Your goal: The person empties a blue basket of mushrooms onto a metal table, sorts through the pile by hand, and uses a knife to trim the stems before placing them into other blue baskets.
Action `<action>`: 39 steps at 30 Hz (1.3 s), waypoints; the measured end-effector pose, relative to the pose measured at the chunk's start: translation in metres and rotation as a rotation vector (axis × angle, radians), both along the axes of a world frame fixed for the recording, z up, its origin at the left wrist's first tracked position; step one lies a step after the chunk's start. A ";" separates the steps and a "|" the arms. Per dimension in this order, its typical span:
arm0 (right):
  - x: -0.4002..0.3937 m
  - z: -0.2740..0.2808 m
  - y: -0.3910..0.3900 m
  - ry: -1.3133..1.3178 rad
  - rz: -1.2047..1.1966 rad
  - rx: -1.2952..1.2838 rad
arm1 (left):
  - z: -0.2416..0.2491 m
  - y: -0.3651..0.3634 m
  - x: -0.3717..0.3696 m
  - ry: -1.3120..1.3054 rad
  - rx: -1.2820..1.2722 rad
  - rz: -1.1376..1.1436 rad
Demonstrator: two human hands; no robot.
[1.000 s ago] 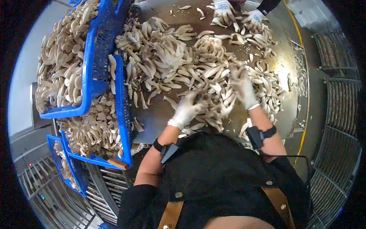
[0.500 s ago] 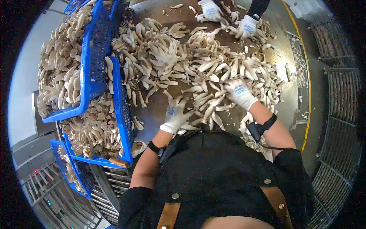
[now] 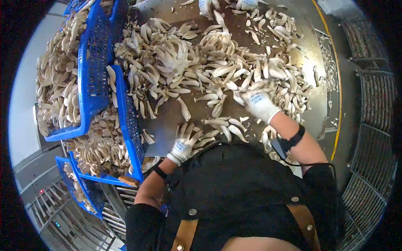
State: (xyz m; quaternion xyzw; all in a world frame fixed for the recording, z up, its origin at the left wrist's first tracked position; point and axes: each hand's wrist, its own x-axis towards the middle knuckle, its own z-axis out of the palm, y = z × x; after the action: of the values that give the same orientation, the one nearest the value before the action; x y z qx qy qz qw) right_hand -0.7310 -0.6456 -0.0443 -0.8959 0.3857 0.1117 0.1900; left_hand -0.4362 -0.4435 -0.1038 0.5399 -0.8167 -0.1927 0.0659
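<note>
Pale, long-stemmed mushrooms (image 3: 171,56) lie in a broad heap over the metal table (image 3: 161,129). My left hand (image 3: 184,142), in a white glove with a soiled palm side, rests low on the table with its fingers spread, beside a few mushrooms near my apron. At the right part of the heap is my right hand (image 3: 258,102), also gloved. Its fingers are blurred among the mushrooms, and whether they grip one does not show. A loose mushroom (image 3: 183,109) lies just above my left hand.
Blue baskets (image 3: 133,125) full of mushrooms stand along the left side. A co-worker's gloved hands (image 3: 208,6) are at the table's far edge. Wire racks (image 3: 379,100) stand at the right beyond a yellow floor line (image 3: 340,108). A black apron (image 3: 247,180) covers my front.
My left hand has moved down and slightly left, away from the mushrooms. My right hand has shifted slightly left and down. The co-worker's hands have moved up toward the far edge.
</note>
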 end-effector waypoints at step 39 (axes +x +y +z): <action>-0.136 -0.104 0.040 -0.212 0.287 -0.271 | 0.044 -0.283 -0.162 0.466 0.124 0.229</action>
State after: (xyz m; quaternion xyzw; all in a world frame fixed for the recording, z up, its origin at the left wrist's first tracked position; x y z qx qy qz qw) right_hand -0.8674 -0.6058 -0.1482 -0.9657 0.2435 -0.0100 0.0896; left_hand -0.5977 -0.7260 -0.0600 0.5729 -0.6996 -0.3530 0.2404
